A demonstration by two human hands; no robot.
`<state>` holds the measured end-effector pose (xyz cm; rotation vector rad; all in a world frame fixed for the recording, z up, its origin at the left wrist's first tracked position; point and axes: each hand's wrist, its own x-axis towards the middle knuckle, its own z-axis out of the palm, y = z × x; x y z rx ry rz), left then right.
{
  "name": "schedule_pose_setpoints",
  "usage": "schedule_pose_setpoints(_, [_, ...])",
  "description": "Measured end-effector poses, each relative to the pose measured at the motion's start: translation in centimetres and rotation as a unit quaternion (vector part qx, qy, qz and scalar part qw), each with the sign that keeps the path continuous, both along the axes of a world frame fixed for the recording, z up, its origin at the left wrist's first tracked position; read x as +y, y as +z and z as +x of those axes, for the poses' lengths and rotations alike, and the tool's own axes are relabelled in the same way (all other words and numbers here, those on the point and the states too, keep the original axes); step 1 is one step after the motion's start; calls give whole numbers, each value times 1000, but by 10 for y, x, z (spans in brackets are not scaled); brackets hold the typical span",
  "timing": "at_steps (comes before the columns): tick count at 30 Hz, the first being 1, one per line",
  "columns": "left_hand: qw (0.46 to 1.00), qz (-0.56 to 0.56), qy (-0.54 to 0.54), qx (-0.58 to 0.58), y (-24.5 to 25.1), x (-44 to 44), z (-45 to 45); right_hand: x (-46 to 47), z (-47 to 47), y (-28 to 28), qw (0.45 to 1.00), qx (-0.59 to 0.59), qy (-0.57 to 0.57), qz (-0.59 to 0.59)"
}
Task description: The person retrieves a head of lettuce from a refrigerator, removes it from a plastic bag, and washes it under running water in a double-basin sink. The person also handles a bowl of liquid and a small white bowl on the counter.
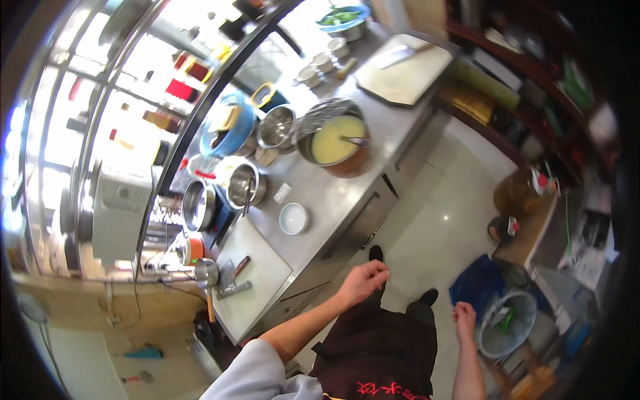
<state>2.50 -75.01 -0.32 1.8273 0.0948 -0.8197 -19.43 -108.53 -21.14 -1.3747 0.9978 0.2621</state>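
My left hand (365, 281) hangs over the floor in front of the steel counter (335, 215), fingers curled, nothing visible in it. Down by the lined waste bin (531, 312) is my right hand (464, 315), also loosely curled with nothing seen in it. On the counter closest to my left hand lies a white cutting board (267, 295) with a cleaver (227, 274) and another knife (235, 289). A small white bowl (294, 219) stands beyond it. Farther along, a large pot (345, 171) of pale yellow liquid holds a utensil, with plastic wrap (325, 115) partly folded back.
A second cutting board (400, 82) bears another cleaver (395, 56) at the far end. Metal bowls (276, 127), stacked blue baskets (230, 132) and a metal pot (199, 204) line the back. Shelves (525, 65) and a large oil jug (515, 192) flank the tiled floor.
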Motion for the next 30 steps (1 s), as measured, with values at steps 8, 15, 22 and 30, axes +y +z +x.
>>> schedule_pose_setpoints(8, [898, -9, 428, -96, -27, 208, 119, 82, 137, 49, 989, 30, 145, -16])
schedule_pose_setpoints(15, [877, 36, 478, 21, -84, 308, 165, 131, 254, 91, 981, 22, 189, -50])
schedule_pose_setpoints(22, [953, -30, 288, -85, -11, 222, 211, 166, 364, 138, 987, -86, 118, -72])
schedule_pose_setpoints(30, [854, 200, 122, -464, 11, 158, 374, 163, 581, 220, 873, -332, 214, -286])
